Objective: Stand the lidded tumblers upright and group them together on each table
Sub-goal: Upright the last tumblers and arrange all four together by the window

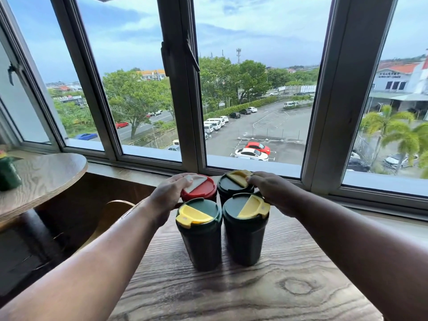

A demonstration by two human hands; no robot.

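Note:
Several lidded tumblers stand upright in a tight cluster on the wooden table (266, 295). Two dark green ones with yellow flaps are in front, one on the left (199, 237) and one on the right (245, 230). Behind them stand a red-lidded tumbler (203, 188) with a white flap and another dark green tumbler (232, 185) with a yellow flap. My left hand (170, 193) cups the left side of the red lid. My right hand (273, 191) rests against the right side of the rear green tumbler's lid, fingertips on its yellow flap.
The table runs along a window sill (254, 167) with dark window frames close behind the tumblers. To the left is a second round wooden table (46, 172) holding a green object (8, 174) at the frame edge. A curved wooden chair back (115, 209) sits between the tables.

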